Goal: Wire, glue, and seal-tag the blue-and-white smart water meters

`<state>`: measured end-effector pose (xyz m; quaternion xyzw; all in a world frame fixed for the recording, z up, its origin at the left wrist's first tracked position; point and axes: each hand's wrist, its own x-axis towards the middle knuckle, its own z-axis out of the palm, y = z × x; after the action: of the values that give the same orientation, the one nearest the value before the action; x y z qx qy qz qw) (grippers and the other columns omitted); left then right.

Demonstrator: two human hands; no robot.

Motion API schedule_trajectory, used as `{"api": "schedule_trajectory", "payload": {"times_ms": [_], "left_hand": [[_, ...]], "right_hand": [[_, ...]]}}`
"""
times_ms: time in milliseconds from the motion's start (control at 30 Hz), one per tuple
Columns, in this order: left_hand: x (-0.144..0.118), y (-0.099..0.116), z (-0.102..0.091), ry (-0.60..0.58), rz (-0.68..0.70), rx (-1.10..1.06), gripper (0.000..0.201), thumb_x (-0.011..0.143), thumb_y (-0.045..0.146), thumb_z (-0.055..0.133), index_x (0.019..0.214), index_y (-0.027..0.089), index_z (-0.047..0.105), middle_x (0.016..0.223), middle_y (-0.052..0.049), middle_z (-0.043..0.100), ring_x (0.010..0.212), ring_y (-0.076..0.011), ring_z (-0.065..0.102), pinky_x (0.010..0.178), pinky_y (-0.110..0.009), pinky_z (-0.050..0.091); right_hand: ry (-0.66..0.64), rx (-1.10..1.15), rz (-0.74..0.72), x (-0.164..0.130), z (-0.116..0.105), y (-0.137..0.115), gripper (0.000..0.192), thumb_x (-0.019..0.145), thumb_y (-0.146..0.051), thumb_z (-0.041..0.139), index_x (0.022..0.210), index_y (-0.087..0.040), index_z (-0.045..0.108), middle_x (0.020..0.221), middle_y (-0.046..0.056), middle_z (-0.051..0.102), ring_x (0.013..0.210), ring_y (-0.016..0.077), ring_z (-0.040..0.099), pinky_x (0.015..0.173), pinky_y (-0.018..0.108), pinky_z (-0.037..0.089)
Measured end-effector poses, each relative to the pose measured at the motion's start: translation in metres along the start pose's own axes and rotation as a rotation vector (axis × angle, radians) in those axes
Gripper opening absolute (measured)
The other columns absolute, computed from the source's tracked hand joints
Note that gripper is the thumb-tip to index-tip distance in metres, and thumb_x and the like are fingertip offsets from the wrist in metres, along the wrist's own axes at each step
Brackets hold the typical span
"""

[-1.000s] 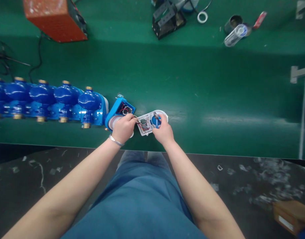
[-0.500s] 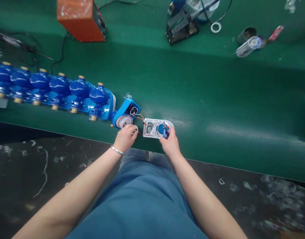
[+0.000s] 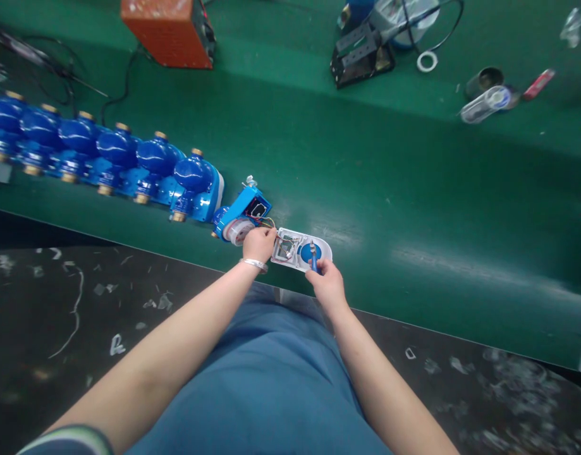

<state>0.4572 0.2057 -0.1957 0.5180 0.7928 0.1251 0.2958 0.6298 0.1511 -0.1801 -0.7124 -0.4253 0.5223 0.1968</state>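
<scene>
Broadly, a green table (image 3: pixel 437 189) fills the view, seen from above by a person standing at its near edge. A row of blue meters (image 3: pixel 191 174) with brass-coloured ends runs along the left. Beyond it, towards the back, stands an orange box (image 3: pixel 164 35). Just right of the row's end, one blue meter with an open case (image 3: pixel 243 207) lies near the table's edge. Beside it, to the right, a white cover (image 3: pixel 325 245) lies with its hollow side up. The left hand (image 3: pixel 259 244) is at the cover's left end, fingertips together; whether they grip anything, I cannot tell. The right hand (image 3: pixel 329 282) grasps blue-handled pliers (image 3: pixel 313 256) over the cover's rounded end. Thin wires (image 3: pixel 270 221) link meter and cover.
</scene>
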Motion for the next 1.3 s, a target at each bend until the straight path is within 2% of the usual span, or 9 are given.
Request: {"api": "schedule_trajectory", "payload": {"times_ms": [133,333,433,533,700,800,900,1067,1300], "left_hand": [[0.002,0.004,0.011,-0.032,-0.055,-0.077,0.033,0.072,0.04,0.05,0.06,0.014,0.065,0.052,-0.004,0.056,0.054,-0.0149,0.051,0.051,-0.025,0.033],[-0.014,-0.002,0.006,0.24,0.064,0.033,0.027,0.073,0.033,0.051,0.075,0.013,0.069,0.083,-0.009,0.057,0.079,-0.0184,0.054,0.072,-0.029,0.041],[-0.017,-0.006,-0.003,0.262,0.131,0.01,0.024,0.073,0.028,0.05,0.074,0.013,0.068,0.085,-0.009,0.058,0.08,-0.018,0.054,0.074,-0.029,0.042],[-0.013,-0.007,-0.01,0.212,0.102,-0.201,0.02,0.071,0.026,0.051,0.073,0.013,0.067,0.082,-0.007,0.062,0.078,-0.0167,0.055,0.074,-0.029,0.043],[-0.01,-0.005,-0.01,-0.121,-0.261,-0.913,0.029,0.064,0.027,0.056,0.088,0.011,0.061,0.073,-0.004,0.065,0.039,-0.0045,0.04,0.04,-0.02,0.032],[-0.013,-0.005,-0.009,-0.275,-0.36,-1.158,0.031,0.06,0.026,0.061,0.087,0.01,0.059,0.07,-0.004,0.065,0.035,-0.0028,0.039,0.035,-0.018,0.026],[-0.015,-0.006,-0.011,-0.317,-0.382,-1.242,0.03,0.059,0.027,0.063,0.084,0.01,0.059,0.067,-0.004,0.064,0.037,-0.0041,0.043,0.034,-0.017,0.027],[-0.016,-0.009,-0.014,-0.287,-0.335,-1.188,0.033,0.062,0.025,0.061,0.091,0.01,0.059,0.067,-0.004,0.065,0.035,-0.0042,0.044,0.033,-0.017,0.03],[-0.018,-0.011,-0.013,-0.151,-0.222,-0.979,0.023,0.069,0.028,0.054,0.078,0.009,0.064,0.062,-0.003,0.063,0.034,-0.0036,0.042,0.033,-0.017,0.032]], "right_hand": [[-0.051,0.089,0.023,0.001,-0.002,0.004,0.026,0.059,-0.029,0.051,0.078,-0.016,0.062,0.073,0.001,0.06,0.065,0.0147,0.052,0.064,0.027,0.041],[-0.161,0.268,0.119,-0.009,0.001,-0.001,0.041,0.058,-0.032,0.055,0.094,-0.015,0.061,0.081,0.002,0.061,0.063,0.0126,0.051,0.061,0.027,0.042],[-0.287,0.344,0.166,-0.014,0.007,-0.007,0.042,0.058,-0.033,0.057,0.095,-0.015,0.06,0.084,0.003,0.06,0.063,0.012,0.05,0.06,0.026,0.042],[-0.38,0.321,0.134,-0.017,0.014,-0.011,0.041,0.058,-0.033,0.059,0.095,-0.016,0.06,0.08,0.001,0.06,0.064,0.0122,0.05,0.061,0.026,0.042],[-0.486,0.274,0.058,-0.017,0.013,-0.02,0.044,0.06,-0.031,0.058,0.103,-0.02,0.057,0.088,0.001,0.06,0.078,0.0162,0.054,0.074,0.03,0.044],[-0.467,0.105,-0.048,-0.014,0.006,-0.03,0.044,0.062,-0.025,0.052,0.106,-0.021,0.055,0.095,0.001,0.059,0.084,0.0172,0.054,0.079,0.032,0.043],[-0.331,-0.16,-0.247,-0.008,-0.001,-0.041,0.042,0.058,-0.016,0.046,0.099,-0.02,0.058,0.102,0.004,0.056,0.093,0.019,0.052,0.085,0.034,0.041],[-0.129,-0.588,-0.483,0.003,-0.005,-0.055,0.037,0.062,-0.013,0.044,0.096,-0.017,0.057,0.114,0.011,0.051,0.104,0.0238,0.045,0.087,0.039,0.037],[-0.089,-0.98,-0.711,0.014,0.001,-0.073,0.026,0.07,-0.02,0.047,0.095,-0.019,0.057,0.113,0.009,0.053,0.099,0.0252,0.043,0.077,0.037,0.032]]}}
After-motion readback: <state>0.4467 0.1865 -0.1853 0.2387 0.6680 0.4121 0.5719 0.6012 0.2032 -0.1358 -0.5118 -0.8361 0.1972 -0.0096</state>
